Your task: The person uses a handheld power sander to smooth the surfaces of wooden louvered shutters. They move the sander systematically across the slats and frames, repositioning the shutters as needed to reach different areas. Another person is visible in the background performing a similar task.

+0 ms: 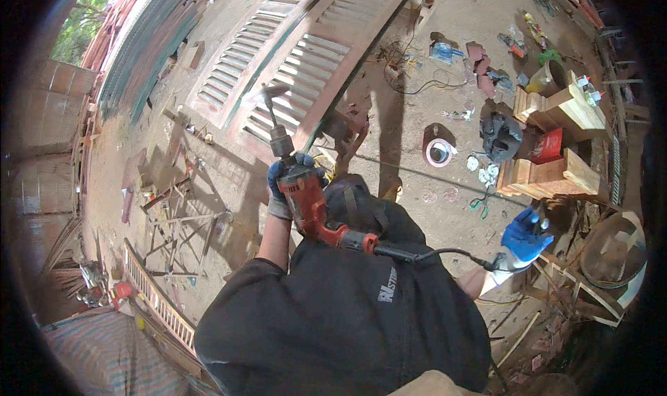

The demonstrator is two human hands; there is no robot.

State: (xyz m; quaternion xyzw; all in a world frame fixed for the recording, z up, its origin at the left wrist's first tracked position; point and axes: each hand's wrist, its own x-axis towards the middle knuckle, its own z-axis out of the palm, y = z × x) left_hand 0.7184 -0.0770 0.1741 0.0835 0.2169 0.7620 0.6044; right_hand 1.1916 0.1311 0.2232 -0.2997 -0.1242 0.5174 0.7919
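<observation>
"What lay around the person?"

"Bare ground (445, 229), cluttered. Ahead were two slatted panels (306, 62), lying side by side. To the right stood two stepped wooden pieces (552, 179), with one red box (548, 146) between them. Near those were one black bag (501, 135) and one white-rimmed round container (451, 151). One large round basin (636, 246) sat at the far right; one slatted rail (158, 292) and one striped tarp (111, 347) lay at lower left."

"Where was the tool?"

"One red power tool (303, 205) was held up before the dark jacket (333, 326), its bit (269, 104) blocking part of the panels from view. I couldn't tell whether the tip touched them. One black cord (451, 251) ran from it toward the right hand (526, 237)."

"And the fingers?"

"The gloved left hand (276, 191) had its fingers wrapped around the tool's front, partly hidden. The right hand, in a blue glove, had its fingers bent inward by one small shiny object (544, 224); I couldn't tell whether they pinched it."
</observation>
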